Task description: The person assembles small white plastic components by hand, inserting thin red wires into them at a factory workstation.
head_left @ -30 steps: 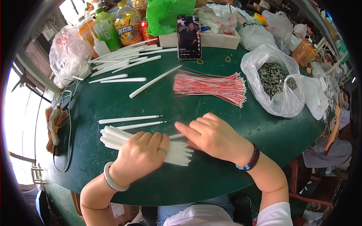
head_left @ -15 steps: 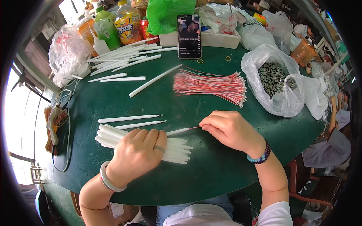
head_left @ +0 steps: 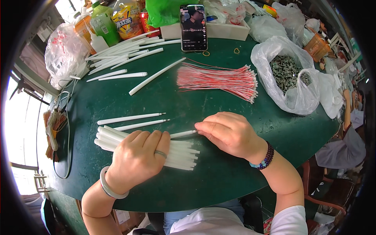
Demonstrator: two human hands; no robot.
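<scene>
On the round green tabletop, the left hand lies flat, palm down, on a stack of white tubes at about 6 o'clock, pressing them in place rather than closing around any of them. The right hand, just toward 3 o'clock of it, has its grip pinched on the end of 1 white tube drawn off the top of the stack; something thin seems to sit at that tip, though the fingers hide it. Toward 12 o'clock of the stack, 2 tubes with thin tips lie apart on their own, and they look like finished pieces, so by that reading only a small share is done and the whole stack under the left hand is left. A bundle of red wires lies at about 1 o'clock, and a clear bag of small dark parts at 2 o'clock. More white tubes are spread at 11 o'clock, with a phone propped upright at 12 o'clock.
</scene>
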